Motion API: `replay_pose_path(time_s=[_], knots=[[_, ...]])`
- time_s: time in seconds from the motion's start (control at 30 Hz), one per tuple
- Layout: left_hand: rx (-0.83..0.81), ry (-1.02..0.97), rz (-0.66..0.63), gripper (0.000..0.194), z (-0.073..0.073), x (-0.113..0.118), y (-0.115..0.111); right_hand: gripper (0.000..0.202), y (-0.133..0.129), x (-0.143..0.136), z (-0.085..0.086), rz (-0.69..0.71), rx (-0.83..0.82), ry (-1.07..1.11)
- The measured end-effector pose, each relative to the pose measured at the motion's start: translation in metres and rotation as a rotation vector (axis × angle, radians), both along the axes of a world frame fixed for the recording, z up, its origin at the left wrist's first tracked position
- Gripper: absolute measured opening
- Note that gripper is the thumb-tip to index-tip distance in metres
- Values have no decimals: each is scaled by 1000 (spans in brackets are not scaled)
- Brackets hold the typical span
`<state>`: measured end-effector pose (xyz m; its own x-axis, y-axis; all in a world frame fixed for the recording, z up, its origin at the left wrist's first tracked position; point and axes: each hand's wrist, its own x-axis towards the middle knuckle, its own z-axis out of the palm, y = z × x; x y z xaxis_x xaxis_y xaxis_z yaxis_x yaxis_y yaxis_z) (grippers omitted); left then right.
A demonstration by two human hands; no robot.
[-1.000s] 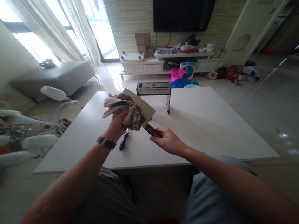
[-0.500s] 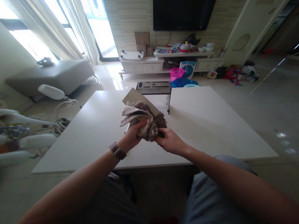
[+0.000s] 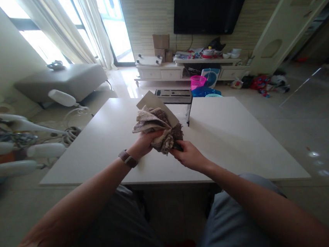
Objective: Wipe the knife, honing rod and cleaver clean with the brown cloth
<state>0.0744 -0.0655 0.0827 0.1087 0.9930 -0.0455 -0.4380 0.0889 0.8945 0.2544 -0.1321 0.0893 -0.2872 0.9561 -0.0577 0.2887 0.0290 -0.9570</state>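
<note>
A bunched brown and beige cloth (image 3: 152, 119) is gripped in my left hand (image 3: 144, 144), whose fingers are closed around it. My right hand (image 3: 189, 154) is closed on the dark handle of a cleaver (image 3: 160, 106). The cleaver's broad, flat rectangular blade slants up and to the left behind the cloth. The cloth covers the lower part of the blade, so where they touch is partly hidden. Both hands are close together above the white table (image 3: 227, 140).
A dark-framed, box-like holder (image 3: 173, 95) stands at the table's far edge. Beyond are a pink basket (image 3: 197, 82), a low white cabinet (image 3: 154, 73) with clutter and a wall-mounted TV (image 3: 211, 6). At left are white lamp-like arms (image 3: 46, 150) and a grey bench (image 3: 64, 80).
The view has shifted slightly, so the room appears a little further right. The cloth's folds have moved slightly up against the blade; both hands keep their grip.
</note>
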Motion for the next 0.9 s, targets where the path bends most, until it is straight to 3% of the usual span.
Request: replay_pose_path(time_s=[0.23,0.57,0.9], knots=[[14,25,-54,43,7,-11,10,23,1,5,1,-9,-16,28],[-57,-36,-50,35,0,7,-11,21,-1,2,1,2,-13,0],[-49,-95,21,37,10,-20,21,21,-3,5,11,9,38,-132]])
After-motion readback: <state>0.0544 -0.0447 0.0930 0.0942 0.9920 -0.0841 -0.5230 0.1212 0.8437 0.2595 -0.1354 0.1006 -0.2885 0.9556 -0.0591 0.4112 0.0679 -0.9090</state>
